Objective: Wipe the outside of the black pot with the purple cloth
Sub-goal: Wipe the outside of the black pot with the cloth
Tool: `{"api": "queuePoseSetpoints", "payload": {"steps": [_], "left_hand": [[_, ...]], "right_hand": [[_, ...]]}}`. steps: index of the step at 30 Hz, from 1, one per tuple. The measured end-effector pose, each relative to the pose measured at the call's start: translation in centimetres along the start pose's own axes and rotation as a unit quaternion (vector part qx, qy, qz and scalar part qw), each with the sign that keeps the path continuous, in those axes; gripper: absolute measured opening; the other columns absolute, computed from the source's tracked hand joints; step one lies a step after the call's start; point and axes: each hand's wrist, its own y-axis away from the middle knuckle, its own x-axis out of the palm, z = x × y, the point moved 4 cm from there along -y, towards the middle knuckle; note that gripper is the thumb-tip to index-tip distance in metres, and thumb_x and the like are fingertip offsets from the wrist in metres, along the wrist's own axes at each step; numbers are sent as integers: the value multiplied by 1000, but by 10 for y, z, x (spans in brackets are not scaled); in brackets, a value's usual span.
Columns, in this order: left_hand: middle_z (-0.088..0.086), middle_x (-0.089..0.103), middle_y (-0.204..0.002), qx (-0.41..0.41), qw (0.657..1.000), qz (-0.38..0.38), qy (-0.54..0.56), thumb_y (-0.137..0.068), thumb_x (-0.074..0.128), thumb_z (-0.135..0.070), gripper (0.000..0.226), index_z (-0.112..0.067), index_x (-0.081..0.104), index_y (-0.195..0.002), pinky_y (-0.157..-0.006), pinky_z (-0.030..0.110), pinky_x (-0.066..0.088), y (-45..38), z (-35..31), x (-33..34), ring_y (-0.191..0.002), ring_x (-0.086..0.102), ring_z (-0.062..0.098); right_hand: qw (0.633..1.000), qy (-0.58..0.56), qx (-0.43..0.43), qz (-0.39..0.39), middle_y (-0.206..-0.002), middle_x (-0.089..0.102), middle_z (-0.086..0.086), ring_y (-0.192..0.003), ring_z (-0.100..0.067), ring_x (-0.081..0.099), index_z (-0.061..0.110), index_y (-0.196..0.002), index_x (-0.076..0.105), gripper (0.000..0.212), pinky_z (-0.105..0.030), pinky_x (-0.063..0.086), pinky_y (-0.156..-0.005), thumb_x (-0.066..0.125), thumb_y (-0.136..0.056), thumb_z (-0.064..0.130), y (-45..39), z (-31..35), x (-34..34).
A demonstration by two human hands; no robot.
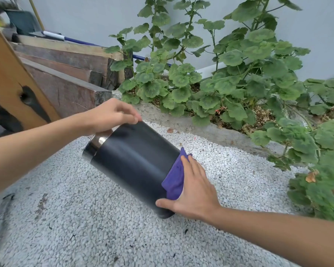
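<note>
The black pot [135, 160] is a tall cylinder with a shiny metal band at its upper-left end, tilted on its side above the white gravel. My left hand [108, 116] grips that upper end, fingers curled over the top edge. The purple cloth [174, 180] is bunched against the pot's lower-right end. My right hand [193, 187] lies flat over the cloth with straight fingers, pressing it onto the pot, thumb along the pot's bottom edge.
White gravel [85, 218] covers the ground below. A concrete-edged bed of green leafy plants [239, 83] runs along the right and back. Stacked wooden beams [66, 74] and an orange board [10, 83] stand at the left.
</note>
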Motion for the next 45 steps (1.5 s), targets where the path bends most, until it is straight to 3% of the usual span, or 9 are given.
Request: {"api": "queuePoseSetpoints", "payload": {"steps": [6, 9, 12, 16, 23, 32, 37, 42, 45], "left_hand": [[-11, 58, -141, 131, 982, 8, -135, -84, 79, -27, 20, -37, 75, -101, -121, 37, 26, 19, 4, -9, -140, 41, 0], [-11, 45, -153, 167, 953, 34, -251, -75, 73, -64, 58, -42, 63, -128, -120, 44, 31, 23, 5, -2, -145, 35, 8], [-21, 23, -163, 191, 889, 70, -410, -59, 53, -97, 100, -56, 32, -148, -110, 50, 41, 25, 5, 11, -152, 15, 7], [-17, 27, -162, 183, 843, 54, -503, -43, 36, -109, 121, -59, 12, -151, -95, 62, 41, 7, -4, 29, -148, 27, 17], [-17, 34, -157, 124, 857, 15, -499, -40, 27, -112, 127, -55, 12, -152, -91, 65, 39, -13, 1, 33, -141, 36, 13], [-20, 47, -146, 131, 854, -23, -503, -31, 21, -113, 132, -53, 25, -149, -87, 58, 31, -33, -27, 45, -127, 45, 19], [-24, 44, -148, 122, 853, -16, -506, -26, 22, -114, 134, -57, 25, -147, -87, 61, 31, -40, -31, 45, -126, 42, 18], [-26, 42, -148, 102, 855, -5, -508, -25, 21, -114, 133, -61, 21, -146, -87, 65, 38, -34, -23, 44, -126, 39, 19], [-26, 40, -150, 91, 857, -4, -507, -26, 23, -114, 132, -61, 20, -147, -86, 62, 37, -30, -22, 44, -125, 37, 19]], "right_hand": [[1000, 7, -23, 12, -170, 25, 11, -154, -15, 28, 26, -163, 21, 150, -40, 35, -120, 62, -40, 101, -49, -2, -40], [999, 1, -44, 15, -163, 36, 15, -148, -14, 37, 29, -159, 29, 145, -37, 39, -114, 64, -39, 102, -60, -8, -48], [998, -22, -51, 22, -166, 30, 17, -150, -11, 33, 31, -160, 27, 147, -37, 36, -120, 64, -37, 103, -63, -17, -50], [996, -63, -57, 31, -162, 38, 14, -146, -9, 38, 27, -159, 34, 142, -28, 35, -115, 74, -40, 94, -72, -25, -61], [992, -99, -67, 41, -123, 66, 5, -115, -16, 63, 26, -132, 61, 84, -35, 51, -101, 90, -63, 65, -103, -20, -86], [975, -195, -88, 62, -149, 54, 7, -139, -11, 51, 29, -150, 48, 89, -46, 39, -119, 85, -73, 54, -99, -46, -84], [992, -78, -101, 17, -161, 40, 3, -149, -12, 34, 21, -160, 33, 91, -37, 27, -125, 68, -88, 64, -88, -33, -80], [989, 50, -128, -50, -173, 13, -4, -160, -20, -2, 11, -165, 14, 89, -30, -1, -128, 38, -100, 66, -64, -14, -55], [983, 112, -127, -72, -174, 2, -9, -160, -23, -13, 8, -166, 4, 85, -38, 2, -131, 23, -102, 62, -51, -3, -42]]}}
